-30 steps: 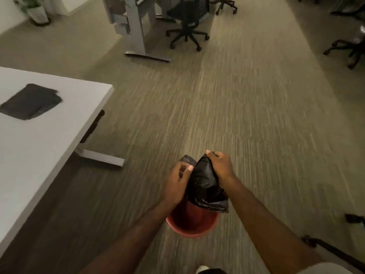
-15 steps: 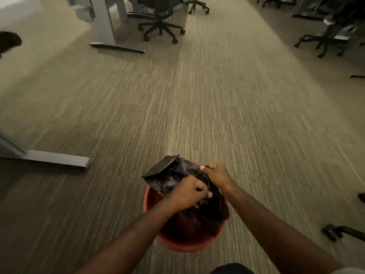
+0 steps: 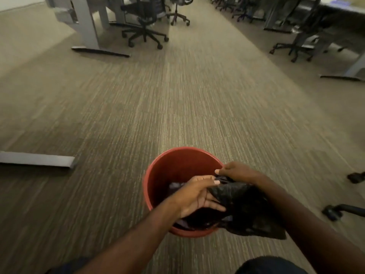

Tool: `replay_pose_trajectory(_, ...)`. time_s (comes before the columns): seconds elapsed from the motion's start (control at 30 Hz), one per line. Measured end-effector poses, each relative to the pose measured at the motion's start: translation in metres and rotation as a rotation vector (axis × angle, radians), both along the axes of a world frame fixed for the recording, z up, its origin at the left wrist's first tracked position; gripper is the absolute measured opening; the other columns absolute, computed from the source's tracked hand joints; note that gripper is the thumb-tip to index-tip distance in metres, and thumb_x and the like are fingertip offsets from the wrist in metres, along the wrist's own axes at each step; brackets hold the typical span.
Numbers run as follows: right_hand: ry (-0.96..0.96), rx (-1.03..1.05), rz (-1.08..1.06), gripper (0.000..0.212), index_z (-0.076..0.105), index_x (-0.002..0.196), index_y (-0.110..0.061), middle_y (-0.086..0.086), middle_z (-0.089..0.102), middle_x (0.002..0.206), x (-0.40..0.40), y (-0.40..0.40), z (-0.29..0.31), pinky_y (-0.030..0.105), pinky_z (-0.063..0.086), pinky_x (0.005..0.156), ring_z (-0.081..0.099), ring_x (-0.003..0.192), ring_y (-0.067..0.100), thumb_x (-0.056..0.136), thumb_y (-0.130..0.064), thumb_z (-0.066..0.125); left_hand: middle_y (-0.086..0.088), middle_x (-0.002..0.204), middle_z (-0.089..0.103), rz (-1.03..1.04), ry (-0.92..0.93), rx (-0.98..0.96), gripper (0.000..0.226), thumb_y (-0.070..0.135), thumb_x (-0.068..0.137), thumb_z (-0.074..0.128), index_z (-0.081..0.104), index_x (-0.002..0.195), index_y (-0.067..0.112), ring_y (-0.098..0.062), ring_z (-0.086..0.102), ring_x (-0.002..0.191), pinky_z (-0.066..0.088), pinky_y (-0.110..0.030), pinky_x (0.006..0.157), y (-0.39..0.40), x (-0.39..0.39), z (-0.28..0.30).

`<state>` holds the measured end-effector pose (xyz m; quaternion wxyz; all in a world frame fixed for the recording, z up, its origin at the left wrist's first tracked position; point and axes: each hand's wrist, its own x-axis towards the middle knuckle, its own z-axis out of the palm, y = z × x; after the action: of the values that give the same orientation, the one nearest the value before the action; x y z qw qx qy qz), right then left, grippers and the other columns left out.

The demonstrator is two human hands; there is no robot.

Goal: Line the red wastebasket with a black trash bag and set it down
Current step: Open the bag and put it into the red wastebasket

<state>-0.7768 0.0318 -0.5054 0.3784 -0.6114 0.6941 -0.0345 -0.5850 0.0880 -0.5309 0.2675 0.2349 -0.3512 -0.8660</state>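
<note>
The red wastebasket stands upright on the carpet at the bottom centre, its mouth facing me. A crumpled black trash bag lies partly inside it and hangs over the near right rim. My left hand reaches into the basket and holds the bag's edge, fingers curled around the plastic. My right hand pinches the bag's top edge at the right rim. The basket's bottom is hidden by the bag and my hands.
A grey desk foot lies on the floor to the left. Office chairs and desk legs stand at the back left, more chairs at the back right. A chair base sits close at the right. Open carpet stretches ahead.
The view has swung away from the white table. The bag has gone from bunched above the basket to lower, inside it and over the right rim, with both hands following.
</note>
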Motion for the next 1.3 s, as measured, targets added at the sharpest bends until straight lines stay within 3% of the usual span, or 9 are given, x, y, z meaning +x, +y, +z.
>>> replay_pose_trajectory(0.13,-0.076,-0.192,-0.115,0.037,0.071,0.092,-0.013,0.002,0.071,0.083,-0.002,0.005,0.037,0.031,0.053,0.072,0.068,0.075,0.019,0.097,-0.047,0.056,-0.009,0.071,0.066,0.167,-0.263,-0.116,0.021,0.017,0.091,0.058,0.066,0.072,0.018,-0.022,0.068,0.061,0.061,-0.035,0.054,-0.013,0.007,0.014)
replay_pose_trajectory(0.33,-0.252,-0.249,0.011,0.026,0.063,0.118,-0.037,-0.001,0.077,0.098,0.005,0.015,0.064,0.029,0.057,0.067,0.075,0.082,0.012,0.093,-0.046,0.062,0.007,0.056,0.057,0.349,-0.445,-0.39,0.025,0.017,0.092,0.062,0.059,0.068,0.019,-0.007,0.053,0.048,0.045,-0.018,0.04,-0.027,0.036,0.003)
replay_pose_trajectory(0.5,0.121,-0.32,0.065,0.088,0.032,0.155,-0.024,0.008,0.049,0.151,0.029,0.02,0.024,0.041,0.042,0.11,0.05,0.137,0.028,0.081,-0.045,0.076,0.002,0.063,0.059,0.246,-0.454,-0.44,0.018,0.013,0.09,0.067,0.065,0.073,0.016,-0.007,0.058,0.058,0.053,-0.021,0.049,-0.036,0.071,0.006)
replay_pose_trajectory(0.63,0.288,-0.291,-0.024,0.048,0.064,0.13,-0.019,0.011,0.073,0.116,0.029,0.004,0.007,0.036,0.054,0.086,0.069,0.106,0.029,0.083,-0.02,0.07,-0.002,0.063,0.064,0.585,-0.544,-0.394,0.013,0.009,0.089,0.066,0.067,0.076,0.008,-0.014,0.059,0.053,0.053,-0.021,0.042,-0.057,0.095,0.004)
replay_pose_trajectory(0.77,-0.333,-0.26,-0.278,0.023,0.073,0.089,-0.013,0.013,0.071,0.075,0.016,-0.012,-0.002,0.035,0.054,0.06,0.065,0.061,0.021,0.089,0.004,0.059,-0.006,0.079,0.067,0.591,-0.511,0.163,0.011,0.007,0.094,0.057,0.062,0.086,0.012,-0.022,0.067,0.065,0.061,-0.045,0.051,-0.08,0.12,-0.001)
replay_pose_trajectory(0.97,-0.808,-0.186,-0.543,0.023,0.058,0.118,0.002,0.005,0.053,0.065,-0.013,-0.031,-0.033,0.011,0.016,0.027,0.031,0.027,0.003,0.103,-0.005,0.041,-0.009,0.082,0.067,0.707,-0.477,0.368,0.039,0.017,0.101,0.023,0.058,0.086,0.01,-0.025,0.064,0.071,0.055,-0.05,0.077,-0.127,0.104,-0.002)
replay_pose_trajectory(1.07,-0.754,-0.226,-0.646,0.018,0.059,0.102,-0.005,0.007,0.056,0.073,-0.021,-0.036,-0.049,0.013,0.019,0.029,0.035,0.028,0.004,0.104,-0.006,0.041,-0.008,0.073,0.068,0.793,-0.626,0.279,0.038,0.024,0.099,0.03,0.062,0.081,0.011,-0.025,0.065,0.062,0.056,-0.028,0.046,-0.145,0.09,-0.008)
replay_pose_trajectory(1.17,-0.671,-0.165,-0.625,0.015,0.059,0.097,-0.006,0.007,0.055,0.069,-0.031,-0.037,-0.064,0.018,0.032,0.034,0.044,0.038,0.01,0.102,-0.004,0.046,-0.023,0.101,0.067,0.841,-1.063,-0.086,0.034,0.021,0.093,0.045,0.069,0.101,-0.002,-0.038,0.067,0.096,0.057,-0.043,0.08,-0.16,0.095,-0.027)
replay_pose_trajectory(1.3,-0.616,-0.112,-0.553,0.023,0.066,0.105,-0.007,0.01,0.069,0.084,-0.05,-0.035,-0.061,0.027,0.054,0.058,0.065,0.067,0.018,0.097,0.005,0.048,-0.016,0.066,0.051,0.844,-1.283,-0.48,0.037,0.018,0.09,0.056,0.052,0.054,0.009,-0.025,0.052,0.068,0.044,-0.044,0.063,-0.158,0.107,-0.036)
